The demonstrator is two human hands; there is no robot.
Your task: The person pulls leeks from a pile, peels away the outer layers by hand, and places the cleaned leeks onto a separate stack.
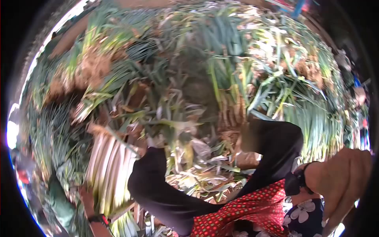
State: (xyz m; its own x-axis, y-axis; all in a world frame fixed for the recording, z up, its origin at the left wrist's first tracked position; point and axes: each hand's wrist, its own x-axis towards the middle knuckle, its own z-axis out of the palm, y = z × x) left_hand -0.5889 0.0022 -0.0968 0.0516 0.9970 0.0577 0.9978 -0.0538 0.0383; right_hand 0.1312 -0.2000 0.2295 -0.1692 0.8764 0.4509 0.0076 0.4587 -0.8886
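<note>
A bundle of thick leeks with long white stalks [108,170] lies at the lower left, roots at its upper end and green leaves below. My left hand [87,200], with a black and red band at the wrist, is against the bundle's left edge and grips it there; some fingers are hidden. At the right edge, my right hand [343,183] is raised close to the camera, large and blurred, away from the leeks. A dark band is at its wrist. Its fingers are smeared, and I cannot make out anything in them.
My bent legs in dark trousers [276,146] frame loose leaves and peelings [197,181]. Red patterned cloth [244,209] covers my lap. More leeks with brown roots [94,65] are piled on the far left, and another bunch [233,106] stands beyond my right knee.
</note>
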